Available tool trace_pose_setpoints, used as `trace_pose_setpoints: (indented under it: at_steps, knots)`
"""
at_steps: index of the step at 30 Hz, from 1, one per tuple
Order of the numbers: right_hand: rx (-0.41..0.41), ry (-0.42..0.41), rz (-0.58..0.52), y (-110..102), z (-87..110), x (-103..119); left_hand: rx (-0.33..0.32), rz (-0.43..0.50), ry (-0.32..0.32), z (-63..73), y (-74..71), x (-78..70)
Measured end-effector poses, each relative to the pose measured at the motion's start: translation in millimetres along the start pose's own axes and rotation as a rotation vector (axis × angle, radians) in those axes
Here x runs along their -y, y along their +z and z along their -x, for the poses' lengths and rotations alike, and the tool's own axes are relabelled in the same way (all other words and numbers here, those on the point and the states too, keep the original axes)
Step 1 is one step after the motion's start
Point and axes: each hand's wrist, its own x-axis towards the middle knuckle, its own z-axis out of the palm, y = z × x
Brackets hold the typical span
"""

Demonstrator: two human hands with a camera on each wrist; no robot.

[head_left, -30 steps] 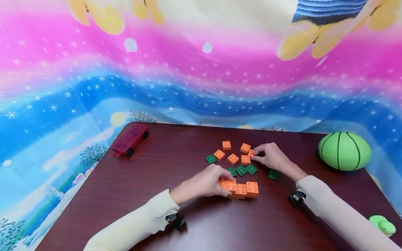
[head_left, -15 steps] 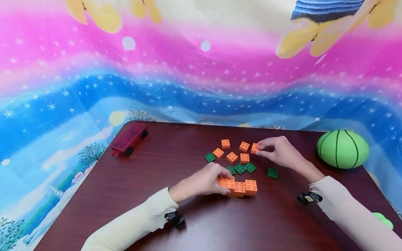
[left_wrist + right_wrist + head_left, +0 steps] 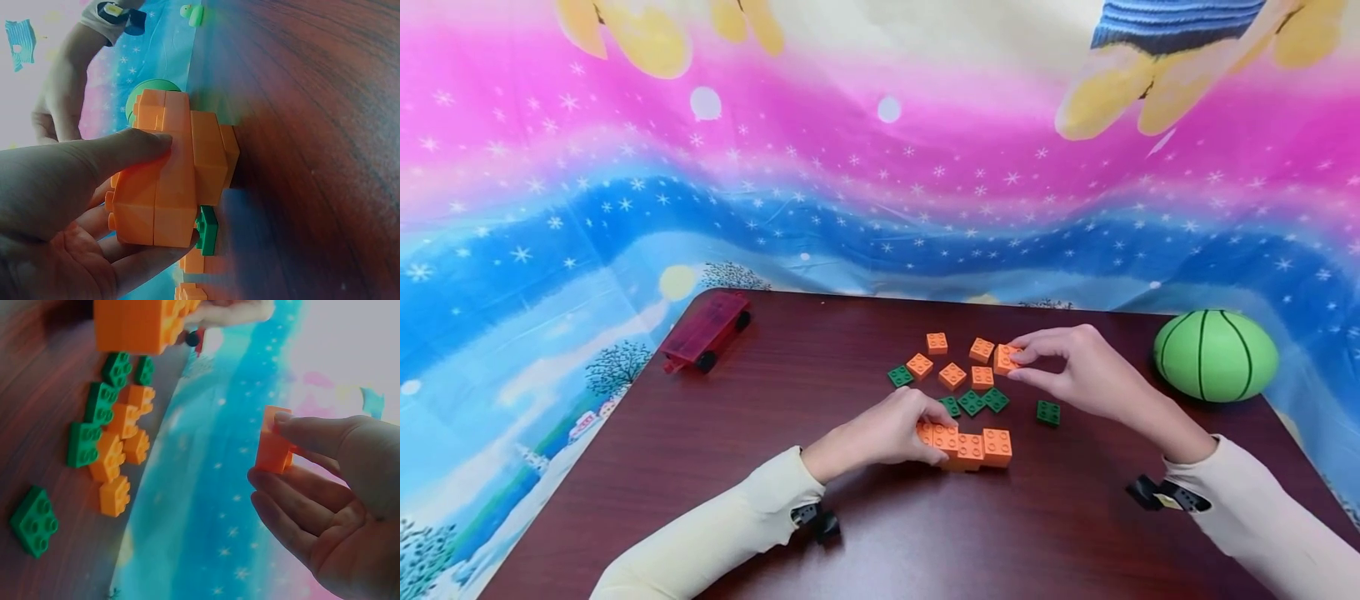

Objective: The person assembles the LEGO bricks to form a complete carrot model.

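Observation:
My left hand (image 3: pixel 891 429) grips the left part of a joined structure of orange toy building blocks (image 3: pixel 972 450), thumb on the near side. In the left wrist view the thumb lies along the stacked orange blocks (image 3: pixel 175 206), which step down toward the table. My right hand (image 3: pixel 1075 367) pinches a single orange block (image 3: pixel 1006 358) between thumb and fingers. The right wrist view shows this orange block (image 3: pixel 274 440) raised above the table. Behind the structure lie several loose orange blocks (image 3: pixel 952 377) and several flat green blocks (image 3: pixel 972 403), one green block (image 3: pixel 1048 413) apart to the right.
A translucent red toy cart (image 3: pixel 707 332) stands at the table's back left. At the back right sits a green ball (image 3: pixel 1216 356) with dark stripes. A printed cloth (image 3: pixel 850 183) hangs behind the brown table (image 3: pixel 820 350). The left wrist view includes a green toy duck (image 3: pixel 192 14).
My right hand has lifted an orange block from among the loose ones and drawn it slightly right and toward me. My left hand keeps its grip on the structure.

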Motion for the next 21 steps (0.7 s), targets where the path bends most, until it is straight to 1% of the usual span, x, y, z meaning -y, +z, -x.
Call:
trace_pose_setpoints:
  at_steps: [4,8,16,21]
  knots:
    - [-0.003,-0.032,-0.011,-5,2.7,12,0.003,0.003,-0.01,0.0,-1.1,-0.9]
    - [0.01,-0.058,-0.039,-5,5.6,21,0.003,0.006,-0.016,0.0,-2.1,-1.0]
    - [0.019,-0.093,-0.07,2,13.2,30,0.008,0.012,-0.004,-0.9,-1.7,0.3]
    - [0.026,-0.097,-0.086,7,16.9,32,0.008,0.009,-0.003,-1.7,-0.8,1.5]
